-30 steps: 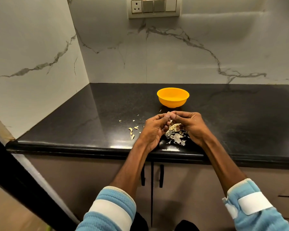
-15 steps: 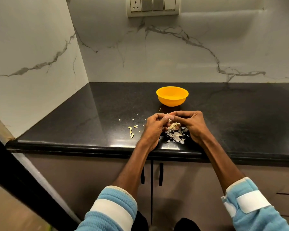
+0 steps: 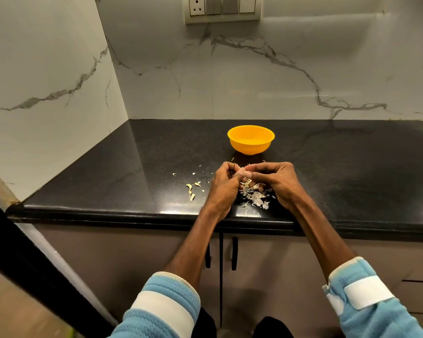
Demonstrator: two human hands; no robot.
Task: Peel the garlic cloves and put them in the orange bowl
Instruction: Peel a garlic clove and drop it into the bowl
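Note:
The orange bowl (image 3: 250,139) stands on the black counter (image 3: 132,167), just beyond my hands. My left hand (image 3: 224,185) and my right hand (image 3: 277,180) meet fingertip to fingertip above a heap of garlic skins (image 3: 255,197). Both pinch a small pale garlic clove (image 3: 244,173) between thumbs and fingers; most of it is hidden by the fingers. I cannot see into the bowl's bottom.
Loose skin scraps (image 3: 190,191) lie left of my left hand near the counter's front edge. A marble wall closes the counter at the back and left, with a switch panel (image 3: 222,8) high up. Cabinet doors with black handles (image 3: 233,254) are below.
Both hands stay together over the skins, with only small finger shifts on the clove. The bowl has not moved.

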